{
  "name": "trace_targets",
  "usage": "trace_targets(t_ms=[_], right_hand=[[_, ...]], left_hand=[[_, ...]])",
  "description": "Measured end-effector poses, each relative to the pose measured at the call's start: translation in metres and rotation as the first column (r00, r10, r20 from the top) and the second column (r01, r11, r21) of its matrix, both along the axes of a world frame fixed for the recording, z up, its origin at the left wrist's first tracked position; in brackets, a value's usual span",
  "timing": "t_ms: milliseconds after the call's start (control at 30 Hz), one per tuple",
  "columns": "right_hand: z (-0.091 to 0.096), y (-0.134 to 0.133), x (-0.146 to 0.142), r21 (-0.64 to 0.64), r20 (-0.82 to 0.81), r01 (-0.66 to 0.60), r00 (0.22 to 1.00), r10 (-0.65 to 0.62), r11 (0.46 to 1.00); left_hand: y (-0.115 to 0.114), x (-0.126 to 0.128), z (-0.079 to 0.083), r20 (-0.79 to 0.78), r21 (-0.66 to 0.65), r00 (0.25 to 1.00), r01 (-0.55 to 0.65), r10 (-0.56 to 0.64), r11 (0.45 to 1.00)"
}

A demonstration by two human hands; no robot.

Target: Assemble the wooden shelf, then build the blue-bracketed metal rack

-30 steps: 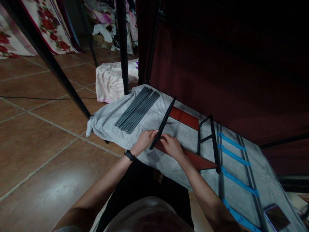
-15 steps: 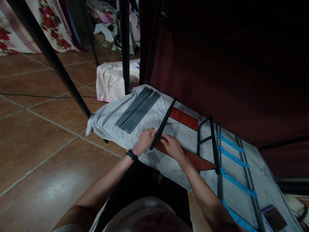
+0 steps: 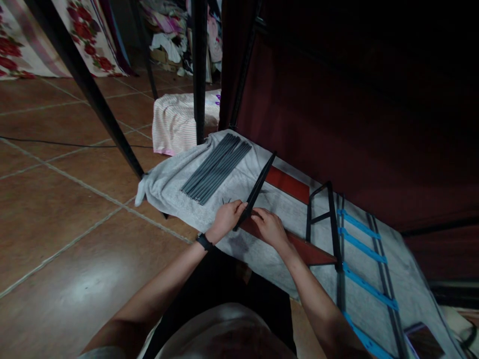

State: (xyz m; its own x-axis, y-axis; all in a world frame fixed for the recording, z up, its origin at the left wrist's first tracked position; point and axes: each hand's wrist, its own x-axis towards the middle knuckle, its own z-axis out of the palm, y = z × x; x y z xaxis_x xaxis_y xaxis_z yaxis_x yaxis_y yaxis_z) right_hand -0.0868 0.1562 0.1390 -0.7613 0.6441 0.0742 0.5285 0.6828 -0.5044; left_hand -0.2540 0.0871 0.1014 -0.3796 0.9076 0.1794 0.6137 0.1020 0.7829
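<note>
Where left hand point(image 3: 225, 218) meets right hand point(image 3: 271, 229), both grip a black bar point(image 3: 258, 186).

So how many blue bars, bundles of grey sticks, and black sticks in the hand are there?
blue bars: 4
bundle of grey rods: 1
black rod in the left hand: 1
Total: 6
</note>
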Motion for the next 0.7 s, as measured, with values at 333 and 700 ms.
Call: trace_targets(t_ms=[333, 700], right_hand=[[-0.003, -0.004, -0.002, 0.064, 0.071, 0.043, 0.996, -0.047, 0.997], [-0.001, -0.003, 0.000, 0.021, 0.026, 0.019, 0.999, -0.020, 1.000]], left_hand=[[0.010, -0.003, -0.001, -0.105, -0.144, 0.994, -0.025, 0.010, 0.989], [0.011, -0.004, 0.000, -0.093, -0.195, 0.996, -0.001, -0.018, 0.981]])
